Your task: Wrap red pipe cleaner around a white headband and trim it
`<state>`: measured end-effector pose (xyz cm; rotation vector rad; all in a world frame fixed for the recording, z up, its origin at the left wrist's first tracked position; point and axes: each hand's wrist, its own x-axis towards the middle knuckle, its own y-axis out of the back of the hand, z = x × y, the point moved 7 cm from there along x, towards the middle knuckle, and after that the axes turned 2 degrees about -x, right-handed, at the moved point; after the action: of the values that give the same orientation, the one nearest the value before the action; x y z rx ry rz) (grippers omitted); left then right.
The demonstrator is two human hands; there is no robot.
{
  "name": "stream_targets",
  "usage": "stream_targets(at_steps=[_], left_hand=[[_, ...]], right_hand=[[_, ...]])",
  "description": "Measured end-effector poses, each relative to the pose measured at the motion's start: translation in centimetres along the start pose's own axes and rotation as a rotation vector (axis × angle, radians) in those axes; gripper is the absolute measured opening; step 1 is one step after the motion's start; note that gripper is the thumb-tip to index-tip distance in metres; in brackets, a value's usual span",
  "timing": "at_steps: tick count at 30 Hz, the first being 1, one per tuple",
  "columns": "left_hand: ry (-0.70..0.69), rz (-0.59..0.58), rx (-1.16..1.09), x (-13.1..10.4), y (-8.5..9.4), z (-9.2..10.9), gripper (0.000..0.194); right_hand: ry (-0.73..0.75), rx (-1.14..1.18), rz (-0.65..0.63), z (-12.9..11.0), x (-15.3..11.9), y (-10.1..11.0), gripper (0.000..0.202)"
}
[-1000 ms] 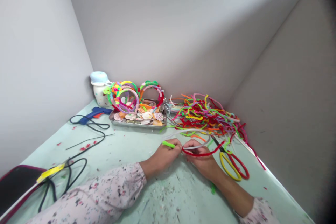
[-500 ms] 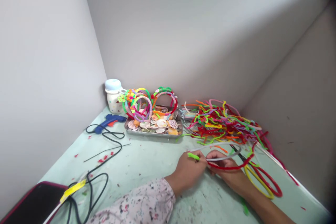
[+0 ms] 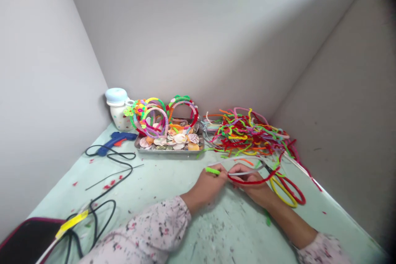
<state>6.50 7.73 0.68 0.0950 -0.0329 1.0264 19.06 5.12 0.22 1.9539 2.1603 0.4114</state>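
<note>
A pale grey headband (image 3: 244, 172) is held between both hands above the table. My left hand (image 3: 211, 181) is closed around one end, where a bright green pipe cleaner (image 3: 213, 171) pokes out over the fingers. My right hand (image 3: 249, 181) pinches the band beside it, along with a long red pipe cleaner (image 3: 256, 182) that curves away to the right and up. The fingertips of the two hands nearly meet. Part of the band inside the left fist is hidden.
Behind stand a metal tray (image 3: 170, 151) of shells with wrapped headbands, and a heap of pipe cleaners (image 3: 247, 132). Scissors (image 3: 283, 187) lie beyond my right wrist. At left are a blue glue gun (image 3: 116, 142), black cord (image 3: 130, 173), jar (image 3: 119, 109) and dark device (image 3: 31, 241).
The whole view has shifted, so the hands and objects appear further left and slightly higher. Both hands keep their hold, and more of the right sleeve shows.
</note>
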Motion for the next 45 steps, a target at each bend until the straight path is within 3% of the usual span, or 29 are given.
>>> stream_targets(at_steps=[5,23,45], left_hand=[[-0.027,-0.03,-0.024,-0.1,-0.1,0.2,0.015],[0.019,-0.041,-0.044,-0.1,0.0,-1.1,0.02],[0.087,0.048,-0.082,-0.1,0.4,-1.4,0.024]], right_hand=[[-0.005,0.148,-0.007,0.4,0.1,-0.2,0.023],[-0.021,0.263,-0.031,0.0,0.0,-0.5,0.026],[0.081,0.13,0.033,-0.2,0.2,0.1,0.02]])
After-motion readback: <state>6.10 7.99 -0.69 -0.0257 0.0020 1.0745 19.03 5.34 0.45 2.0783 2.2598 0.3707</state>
